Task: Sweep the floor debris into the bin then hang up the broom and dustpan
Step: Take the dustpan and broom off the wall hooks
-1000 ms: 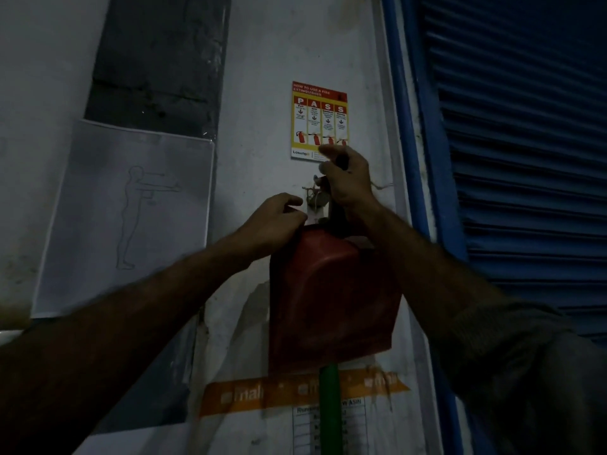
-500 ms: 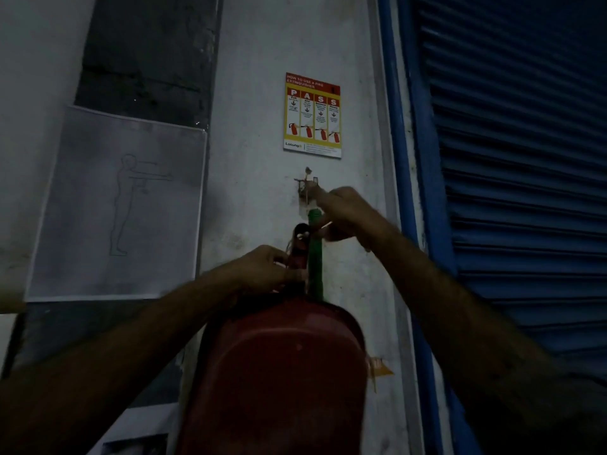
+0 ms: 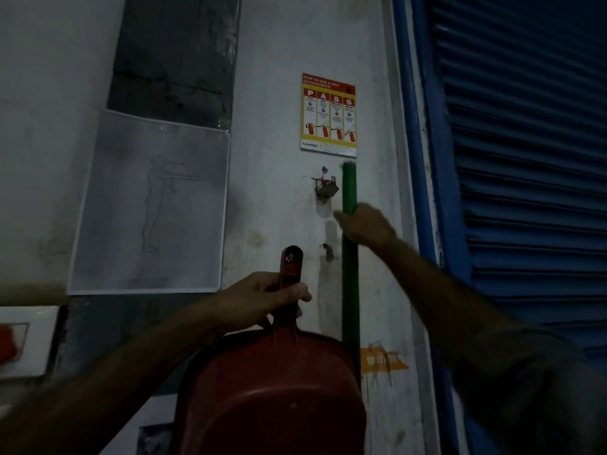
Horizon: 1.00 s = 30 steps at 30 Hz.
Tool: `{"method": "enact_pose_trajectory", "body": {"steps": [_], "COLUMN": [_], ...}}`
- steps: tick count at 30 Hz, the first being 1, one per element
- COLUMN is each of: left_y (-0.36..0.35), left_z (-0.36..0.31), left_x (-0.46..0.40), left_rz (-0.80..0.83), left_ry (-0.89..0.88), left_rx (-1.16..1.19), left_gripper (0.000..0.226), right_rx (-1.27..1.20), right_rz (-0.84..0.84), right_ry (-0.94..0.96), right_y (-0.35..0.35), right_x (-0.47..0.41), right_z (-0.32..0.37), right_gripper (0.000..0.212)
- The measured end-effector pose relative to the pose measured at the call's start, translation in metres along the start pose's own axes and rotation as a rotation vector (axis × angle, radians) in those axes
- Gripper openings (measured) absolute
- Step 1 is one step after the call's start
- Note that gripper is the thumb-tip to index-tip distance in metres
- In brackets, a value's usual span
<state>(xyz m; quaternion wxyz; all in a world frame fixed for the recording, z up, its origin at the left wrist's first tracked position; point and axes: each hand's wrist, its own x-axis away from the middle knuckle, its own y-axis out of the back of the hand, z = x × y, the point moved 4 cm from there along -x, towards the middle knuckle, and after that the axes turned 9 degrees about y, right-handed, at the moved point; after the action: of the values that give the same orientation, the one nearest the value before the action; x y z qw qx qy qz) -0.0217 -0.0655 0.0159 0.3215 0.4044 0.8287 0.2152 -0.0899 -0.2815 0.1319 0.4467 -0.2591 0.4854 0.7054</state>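
Observation:
A red dustpan (image 3: 272, 399) is held upright against the white wall, its handle pointing up with a hole at the tip. My left hand (image 3: 262, 298) grips that handle below the hole. The green broom handle (image 3: 349, 280) stands upright to the right of the dustpan, and my right hand (image 3: 366, 224) grips it near the top. A small metal hook with a padlock-like piece (image 3: 325, 188) is fixed to the wall just left of the broom's tip, above the dustpan handle. The broom head is out of view.
A fire extinguisher poster (image 3: 328, 114) hangs above the hook. A paper sheet with a drawn figure (image 3: 151, 205) is taped at the left. A blue roller shutter (image 3: 525, 159) and its frame fill the right side. An orange sticker (image 3: 382, 361) sits low on the wall.
The broom handle rose and shifted right, so its tip now stands beside the hook. My right hand moved up with it. The dustpan stayed low in my left hand, now apart from the broom.

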Motion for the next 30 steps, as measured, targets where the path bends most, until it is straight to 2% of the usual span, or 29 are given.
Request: {"method": "enact_pose_trajectory", "body": {"steps": [2, 4, 7, 12, 14, 17, 20, 22, 25, 27, 29, 30], "left_y": [-0.004, -0.011, -0.024, -0.061, -0.077, -0.115, -0.161, -0.194, -0.241, -0.268, -0.293, -0.303], "left_z": [0.010, 0.018, 0.039, 0.093, 0.115, 0.153, 0.195, 0.225, 0.266, 0.287, 0.298, 0.301], "left_x": [0.010, 0.020, 0.037, 0.072, 0.091, 0.123, 0.162, 0.192, 0.241, 0.274, 0.309, 0.326], "left_rz": [0.015, 0.019, -0.074, -0.058, 0.026, 0.171, 0.277, 0.390, 0.590, 0.657, 0.741, 0.775], "left_ry": [-0.006, -0.041, -0.055, 0.005, -0.018, -0.041, -0.003, 0.023, 0.029, 0.005, -0.011, -0.001], "left_rx": [0.024, 0.038, 0.059, 0.179, 0.165, 0.095, 0.043, 0.032, -0.068, -0.188, -0.238, -0.221], "left_gripper": [0.041, 0.044, 0.044, 0.078, 0.075, 0.040, 0.027, 0.025, 0.029, 0.032, 0.040, 0.035], "right_rx": [-0.028, -0.016, 0.056, 0.049, 0.028, 0.072, 0.061, -0.016, -0.107, -0.178, -0.231, -0.247], "right_rz": [-0.128, -0.148, -0.009, 0.131, 0.191, 0.260, 0.304, 0.293, 0.251, 0.224, 0.190, 0.159], "right_ry": [0.065, 0.124, 0.081, -0.067, -0.116, -0.217, -0.395, -0.526, -0.754, -0.935, -1.044, -1.092], "right_y": [0.026, 0.040, 0.034, 0.004, -0.009, -0.029, -0.045, -0.052, -0.059, -0.063, -0.063, -0.062], "right_x": [0.002, 0.010, 0.044, 0.144, 0.194, 0.278, 0.370, 0.435, 0.538, 0.613, 0.685, 0.721], "right_z": [0.016, 0.032, 0.041, 0.030, 0.019, -0.002, -0.015, -0.018, -0.021, -0.022, -0.015, -0.013], "right_gripper": [0.043, 0.047, 0.048, 0.048, 0.042, 0.043, 0.032, 0.021, 0.031, 0.035, 0.020, 0.013]}}
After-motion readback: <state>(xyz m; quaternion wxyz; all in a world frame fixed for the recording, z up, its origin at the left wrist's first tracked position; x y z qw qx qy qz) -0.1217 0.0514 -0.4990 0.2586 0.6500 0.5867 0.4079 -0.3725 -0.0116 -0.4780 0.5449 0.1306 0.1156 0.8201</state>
